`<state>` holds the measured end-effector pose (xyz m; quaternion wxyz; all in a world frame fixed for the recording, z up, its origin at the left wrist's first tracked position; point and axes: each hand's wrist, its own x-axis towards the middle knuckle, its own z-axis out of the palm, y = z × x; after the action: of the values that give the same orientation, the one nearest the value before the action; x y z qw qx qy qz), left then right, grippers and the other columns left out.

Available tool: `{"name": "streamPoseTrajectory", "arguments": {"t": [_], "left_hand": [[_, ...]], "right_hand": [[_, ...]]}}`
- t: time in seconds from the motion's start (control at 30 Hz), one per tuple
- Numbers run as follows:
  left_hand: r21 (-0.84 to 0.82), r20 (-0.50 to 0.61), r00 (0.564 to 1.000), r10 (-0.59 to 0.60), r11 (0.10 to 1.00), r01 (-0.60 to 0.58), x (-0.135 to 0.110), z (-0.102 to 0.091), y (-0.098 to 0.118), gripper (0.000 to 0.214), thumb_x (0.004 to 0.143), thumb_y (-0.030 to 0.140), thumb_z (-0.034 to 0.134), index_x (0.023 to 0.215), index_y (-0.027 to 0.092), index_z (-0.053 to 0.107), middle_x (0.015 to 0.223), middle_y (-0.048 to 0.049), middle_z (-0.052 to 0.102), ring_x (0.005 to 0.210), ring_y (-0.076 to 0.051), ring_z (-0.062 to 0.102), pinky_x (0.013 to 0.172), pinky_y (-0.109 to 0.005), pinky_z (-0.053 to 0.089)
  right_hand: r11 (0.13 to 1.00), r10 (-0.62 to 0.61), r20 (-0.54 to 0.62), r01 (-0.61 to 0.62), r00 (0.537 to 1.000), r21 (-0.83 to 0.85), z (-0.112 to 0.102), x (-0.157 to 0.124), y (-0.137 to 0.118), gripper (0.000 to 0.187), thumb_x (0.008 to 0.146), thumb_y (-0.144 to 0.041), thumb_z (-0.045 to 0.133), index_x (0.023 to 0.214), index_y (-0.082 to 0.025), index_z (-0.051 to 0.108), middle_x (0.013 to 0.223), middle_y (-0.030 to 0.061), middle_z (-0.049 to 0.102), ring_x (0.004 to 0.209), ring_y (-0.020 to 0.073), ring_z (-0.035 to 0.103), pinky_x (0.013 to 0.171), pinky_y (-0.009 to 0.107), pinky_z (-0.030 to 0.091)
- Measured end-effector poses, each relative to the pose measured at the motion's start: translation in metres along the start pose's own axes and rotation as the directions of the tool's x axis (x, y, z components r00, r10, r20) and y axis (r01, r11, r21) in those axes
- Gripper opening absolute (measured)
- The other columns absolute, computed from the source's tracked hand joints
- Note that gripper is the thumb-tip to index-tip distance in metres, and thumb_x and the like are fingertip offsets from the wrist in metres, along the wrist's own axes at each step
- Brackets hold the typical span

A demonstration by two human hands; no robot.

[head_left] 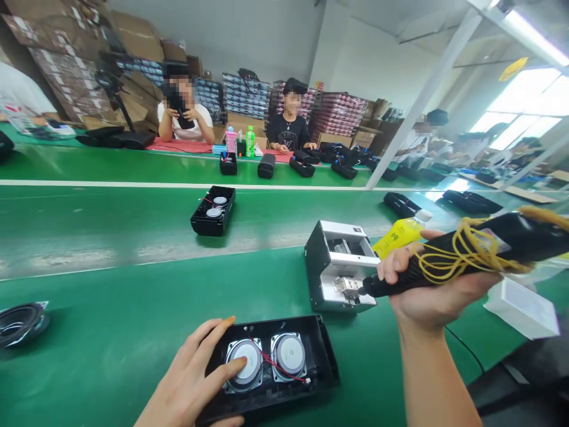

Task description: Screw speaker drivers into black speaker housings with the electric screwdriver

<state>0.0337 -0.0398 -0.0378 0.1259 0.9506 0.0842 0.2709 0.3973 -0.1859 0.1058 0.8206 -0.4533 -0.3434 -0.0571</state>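
Note:
My right hand [438, 296] is wrapped round a black electric screwdriver [409, 270] with a yellow cord looped about it. Its bit points left and down, at the outlet of a silver-and-black screw feeder [326, 267]; whether it touches a screw is too small to tell. Below, my left hand [191, 367] grips the left end of an open black speaker housing [326, 350]. One fingertip presses on the left speaker [249, 365], and other fingers lie at the far and near edges. The right speaker [288, 354] sits beside it, with red wires [267, 357] across both.
A loose speaker [22, 323] lies at far left. Another housing with speakers [214, 210] stands beyond the pale strip. Behind the feeder are a yellow bottle [398, 237] and, to the right, a white box [522, 308]. Co-workers sit across the green bench among several black housings [344, 169].

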Motion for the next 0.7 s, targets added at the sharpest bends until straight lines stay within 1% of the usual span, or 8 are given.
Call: {"name": "streamPoseTrajectory", "arguments": {"t": [0.17,0.23,0.33,0.43,0.5,0.57,0.63,0.7], "left_hand": [[0.003,0.014,1.0,-0.015,1.0,0.015,0.003,0.006,0.005,0.043,0.096,0.037,0.077,0.138,0.031,0.069,0.178,-0.0106,0.037,0.159,-0.042,0.042,0.114,-0.058,0.059],[-0.011,0.014,0.999,-0.03,0.999,0.031,0.003,0.005,0.006,0.042,0.097,0.037,0.075,0.138,0.032,0.068,0.18,-0.0093,0.035,0.159,-0.042,0.041,0.115,-0.058,0.058],[-0.061,0.009,0.998,-0.056,0.997,0.056,0.001,0.001,0.007,0.043,0.099,0.043,0.069,0.141,0.032,0.066,0.182,-0.0098,0.028,0.161,-0.044,0.038,0.113,-0.06,0.058],[-0.077,0.044,0.995,-0.095,0.992,0.098,-0.005,-0.002,0.006,0.047,0.096,0.043,0.069,0.142,0.033,0.064,0.183,-0.0109,0.023,0.162,-0.045,0.032,0.109,-0.061,0.06],[-0.074,0.063,0.992,-0.108,0.991,0.113,-0.009,-0.001,0.004,0.051,0.093,0.039,0.072,0.142,0.033,0.064,0.183,-0.0104,0.022,0.162,-0.046,0.031,0.109,-0.062,0.059],[-0.086,0.058,0.992,-0.109,0.99,0.113,-0.011,-0.001,0.003,0.055,0.09,0.032,0.075,0.143,0.034,0.064,0.184,-0.0095,0.021,0.162,-0.045,0.031,0.112,-0.061,0.057],[-0.116,0.054,0.993,-0.104,0.987,0.11,-0.012,-0.002,0.004,0.057,0.089,0.022,0.074,0.143,0.034,0.063,0.184,-0.0085,0.02,0.163,-0.044,0.031,0.116,-0.062,0.055],[-0.148,0.076,0.992,-0.105,0.982,0.115,-0.01,-0.005,0.005,0.059,0.087,0.015,0.073,0.143,0.033,0.064,0.185,-0.008,0.019,0.165,-0.042,0.029,0.119,-0.064,0.053]], "right_hand": [[1.0,0.019,-0.028,-0.02,0.999,-0.023,-0.002,-0.004,0.01,0.082,0.073,-0.101,0.058,0.098,-0.024,0.065,0.052,-0.0067,0.051,0.031,0.0136,0.039,0.028,0.026,0.033],[0.999,0.032,-0.027,-0.033,0.999,-0.037,-0.001,-0.006,0.01,0.081,0.073,-0.101,0.058,0.097,-0.024,0.064,0.05,-0.0067,0.051,0.03,0.0135,0.038,0.028,0.025,0.032],[0.998,0.047,-0.02,-0.048,0.999,-0.034,-0.001,-0.008,0.008,0.081,0.074,-0.1,0.06,0.1,-0.024,0.065,0.05,-0.0071,0.051,0.031,0.0133,0.039,0.03,0.025,0.034],[0.997,0.078,-0.025,-0.078,0.997,-0.026,-0.002,-0.011,0.006,0.084,0.071,-0.101,0.061,0.104,-0.024,0.068,0.054,-0.0067,0.053,0.032,0.0127,0.04,0.031,0.026,0.036],[0.994,0.104,-0.014,-0.104,0.995,-0.027,-0.005,-0.012,0.003,0.086,0.07,-0.1,0.064,0.106,-0.023,0.07,0.056,-0.0059,0.055,0.033,0.0127,0.041,0.031,0.026,0.036],[0.992,0.126,0.029,-0.126,0.992,-0.021,-0.007,-0.015,-0.002,0.083,0.073,-0.099,0.064,0.109,-0.025,0.074,0.055,-0.0048,0.055,0.035,0.0137,0.042,0.032,0.026,0.035],[0.991,0.131,0.084,-0.131,0.988,-0.008,-0.007,-0.018,-0.01,0.08,0.075,-0.096,0.065,0.114,-0.027,0.076,0.053,-0.004,0.054,0.036,0.0155,0.041,0.033,0.028,0.035],[0.988,0.151,0.098,-0.153,0.984,0.017,-0.002,-0.023,-0.018,0.077,0.073,-0.092,0.071,0.121,-0.031,0.077,0.054,-0.0044,0.053,0.037,0.0156,0.04,0.036,0.03,0.034]]}}
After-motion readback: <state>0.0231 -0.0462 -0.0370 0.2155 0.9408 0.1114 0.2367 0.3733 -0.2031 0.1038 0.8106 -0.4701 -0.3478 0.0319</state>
